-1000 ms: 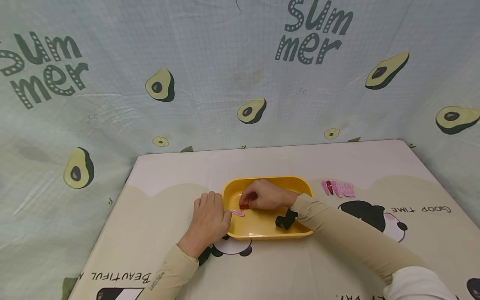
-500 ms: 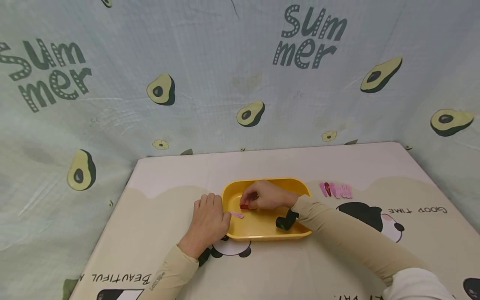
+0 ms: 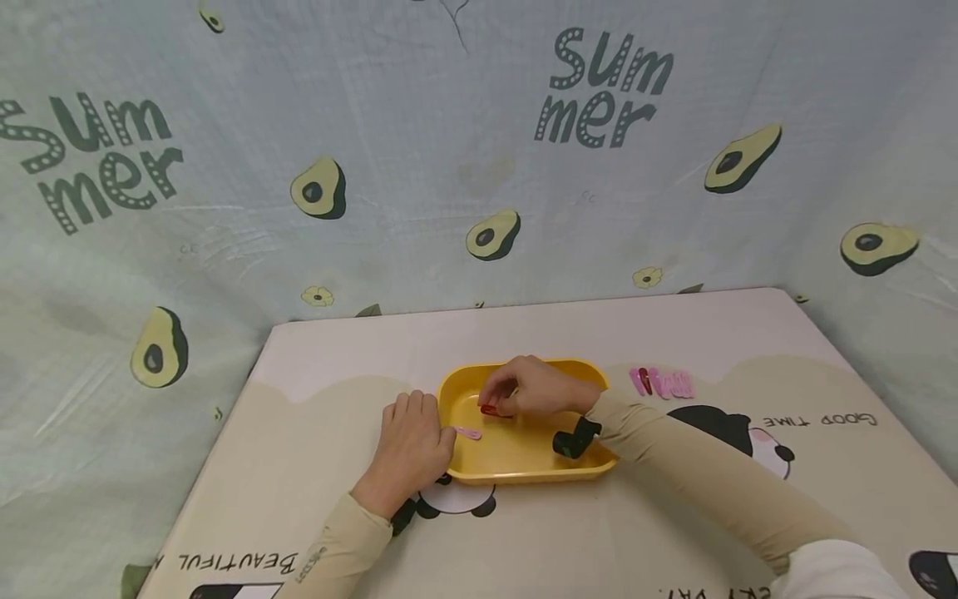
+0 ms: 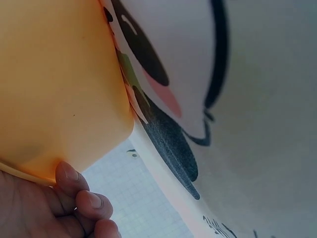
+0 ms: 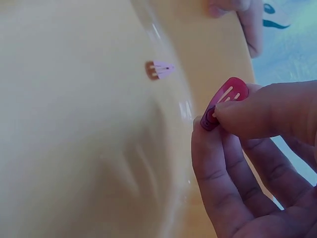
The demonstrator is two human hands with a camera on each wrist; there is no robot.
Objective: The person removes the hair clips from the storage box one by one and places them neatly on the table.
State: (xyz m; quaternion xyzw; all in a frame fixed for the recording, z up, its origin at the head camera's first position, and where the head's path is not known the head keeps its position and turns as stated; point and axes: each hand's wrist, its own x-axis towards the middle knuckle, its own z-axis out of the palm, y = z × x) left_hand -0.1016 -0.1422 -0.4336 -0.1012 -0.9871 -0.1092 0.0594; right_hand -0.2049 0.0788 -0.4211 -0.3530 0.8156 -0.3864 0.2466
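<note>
A red snap hair clip (image 5: 230, 94) is pinched between the thumb and index finger of my right hand (image 3: 535, 388), over the inside of a yellow tray (image 3: 524, 479). The right wrist view shows slots in its wide end. My left hand (image 3: 412, 445) grips the tray's left rim; from the left wrist view, its fingertips (image 4: 69, 176) curl against the outer wall. Inside the tray, close to the left thumb, lies a pink hair clip (image 3: 470, 433), seen as a small pink wedge in the right wrist view.
Right of the tray, a row of pink hair clips (image 3: 677, 384) with one red clip (image 3: 645, 381) lies on the printed tablecloth (image 3: 359, 349). A black wrist camera (image 3: 576, 438) hangs under the right wrist, over the tray. A curtain with avocado prints closes off the back.
The head view has shifted slightly, so the scene sits a little lower and further left. The red hair clip has tilted slightly in my right fingers. My left hand keeps its grip on the tray.
</note>
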